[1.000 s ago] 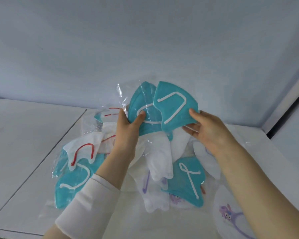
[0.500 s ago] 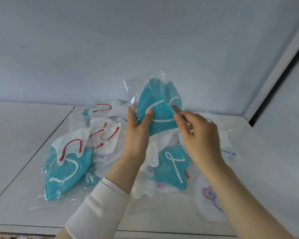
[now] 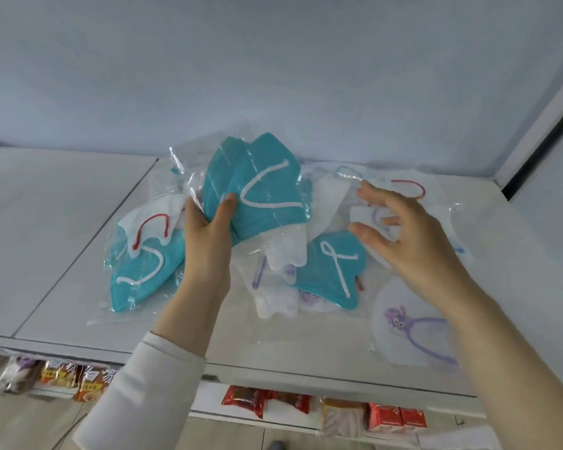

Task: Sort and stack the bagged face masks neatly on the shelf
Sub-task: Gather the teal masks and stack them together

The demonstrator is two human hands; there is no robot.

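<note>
My left hand [image 3: 208, 232] grips two bagged teal masks [image 3: 264, 186] with white ear loops, held together above a loose pile on the white shelf [image 3: 62, 228]. My right hand [image 3: 403, 228] hovers open to their right, fingers spread, over white masks in the pile. Below lie another teal mask [image 3: 137, 277] at the left, a white mask with a red loop [image 3: 150, 228] on top of it, a teal mask [image 3: 332, 271] in the middle, and a white mask with a purple cartoon print [image 3: 410, 329] at the right front.
The shelf's back wall [image 3: 273, 76] rises just behind the pile, and a side post [image 3: 540, 115] stands at the right. A seam [image 3: 88, 235] splits the shelf board left of the pile. Packaged snacks [image 3: 306, 404] sit on the lower shelf under the front edge.
My right hand has let go of the second teal mask and moved right, opening. My left hand now holds both teal masks together. The view has tilted down, showing the lower shelf.
</note>
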